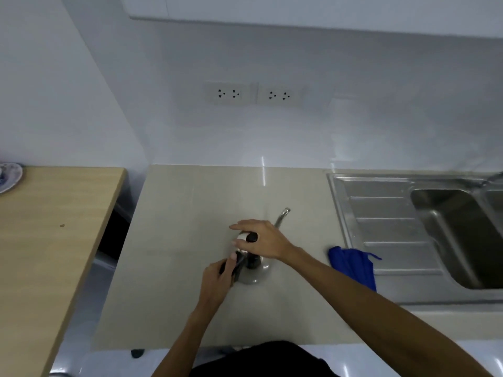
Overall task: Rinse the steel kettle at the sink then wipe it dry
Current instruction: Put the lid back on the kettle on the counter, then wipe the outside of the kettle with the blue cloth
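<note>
A small steel kettle (254, 276) stands on the beige counter (168, 268), its thin spout (281, 216) pointing away toward the wall. My left hand (217, 278) grips the kettle's black handle at its near left side. Over the top, my right hand (261, 242) holds the lid by its black knob (251, 237), covering most of the kettle body. A blue cloth (353, 266) lies crumpled at the left edge of the steel sink's drainboard (386, 224), to the right of the kettle. The sink basin (457, 235) is at the far right.
A wooden table (46, 240) stands to the left across a dark gap, with a patterned plate (9, 176) at its far corner. Two double wall sockets (254, 94) sit above the counter. The counter's front edge runs just before my body.
</note>
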